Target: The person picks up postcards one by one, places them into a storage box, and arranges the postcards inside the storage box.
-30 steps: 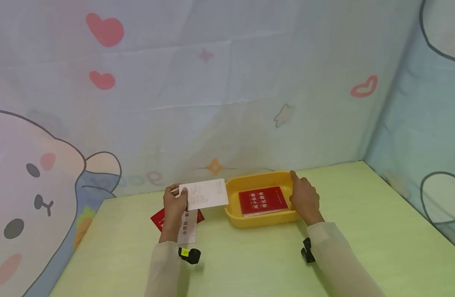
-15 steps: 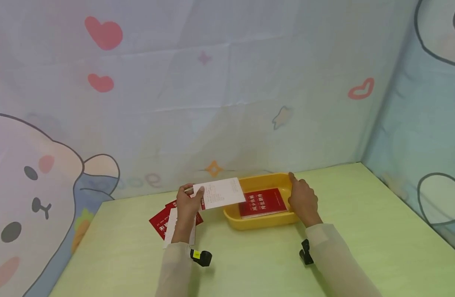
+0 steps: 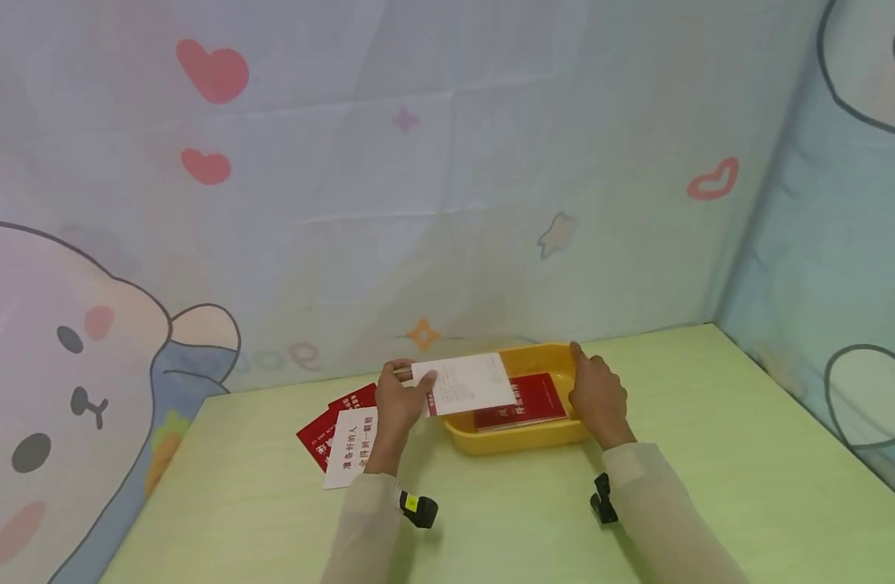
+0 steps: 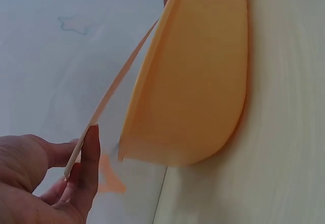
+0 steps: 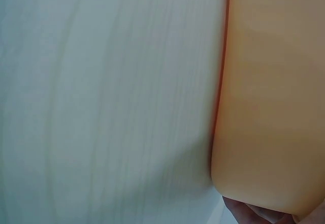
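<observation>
In the head view my left hand (image 3: 399, 401) pinches a white printed card (image 3: 465, 383) between thumb and fingers. The card is over the left part of a yellow plastic tray (image 3: 520, 440). Seen edge-on in the left wrist view, the same card (image 4: 112, 87) slants up to the tray's rim (image 4: 134, 99). Inside the tray lies a red card (image 3: 544, 397) with white characters, partly covered by the white one. My right hand (image 3: 599, 397) holds the tray's right end, thumb on the rim. Its fingertips (image 5: 249, 214) show under the tray's end in the right wrist view.
Left of the tray, a white card (image 3: 345, 454) with dark characters overlaps red cards (image 3: 317, 438) on the pale green table (image 3: 505, 519). A printed cloth backdrop (image 3: 491, 203) rises behind the table, and another cloth (image 3: 819, 284) stands along the right side.
My left hand has carried the white card rightward, from the tray's left edge to over the tray. The cards left on the table are more exposed. My right hand stays on the tray.
</observation>
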`<act>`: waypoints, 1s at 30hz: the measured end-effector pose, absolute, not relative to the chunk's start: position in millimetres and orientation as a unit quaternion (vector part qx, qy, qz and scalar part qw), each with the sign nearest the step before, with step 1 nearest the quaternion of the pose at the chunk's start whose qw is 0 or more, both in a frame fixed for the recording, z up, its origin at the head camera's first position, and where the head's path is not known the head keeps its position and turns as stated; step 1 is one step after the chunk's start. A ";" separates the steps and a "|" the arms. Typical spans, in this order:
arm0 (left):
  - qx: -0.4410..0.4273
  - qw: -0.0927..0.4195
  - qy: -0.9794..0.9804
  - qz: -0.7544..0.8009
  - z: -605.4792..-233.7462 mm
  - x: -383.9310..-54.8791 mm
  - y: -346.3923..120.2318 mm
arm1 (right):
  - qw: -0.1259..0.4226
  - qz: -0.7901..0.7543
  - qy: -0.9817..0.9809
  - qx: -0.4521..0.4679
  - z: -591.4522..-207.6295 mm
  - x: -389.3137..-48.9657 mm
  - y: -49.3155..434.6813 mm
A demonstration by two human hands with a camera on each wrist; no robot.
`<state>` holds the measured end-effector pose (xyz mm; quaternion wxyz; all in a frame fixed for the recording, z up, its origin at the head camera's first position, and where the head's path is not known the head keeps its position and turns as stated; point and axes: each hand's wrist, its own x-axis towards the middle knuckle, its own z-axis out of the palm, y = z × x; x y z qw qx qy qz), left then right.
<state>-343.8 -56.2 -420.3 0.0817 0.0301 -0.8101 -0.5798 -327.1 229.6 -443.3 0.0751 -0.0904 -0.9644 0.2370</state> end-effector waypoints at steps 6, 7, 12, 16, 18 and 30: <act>0.014 0.091 -0.825 -0.558 -421.1 -345.8 -41.6 | 0.069 0.234 -0.965 -0.096 -444.3 -329.1 228.8; 0.011 0.093 -0.828 -0.553 -420.8 -345.6 -39.5 | 0.068 0.234 -0.965 -0.097 -444.3 -329.2 228.5; 0.006 0.098 -0.840 -0.534 -419.9 -347.2 -29.5 | 0.074 0.234 -0.965 -0.093 -443.8 -330.1 227.5; 0.007 0.094 -0.848 -0.521 -418.8 -349.0 -23.7 | 0.082 0.236 -0.964 -0.085 -443.5 -330.7 227.4; 0.004 0.093 -0.853 -0.514 -418.5 -349.0 -22.0 | 0.082 0.237 -0.964 -0.085 -444.0 -331.1 227.2; -0.026 0.079 -0.865 -0.495 -416.9 -348.8 -15.9 | 0.078 0.235 -0.964 -0.093 -443.7 -332.9 225.0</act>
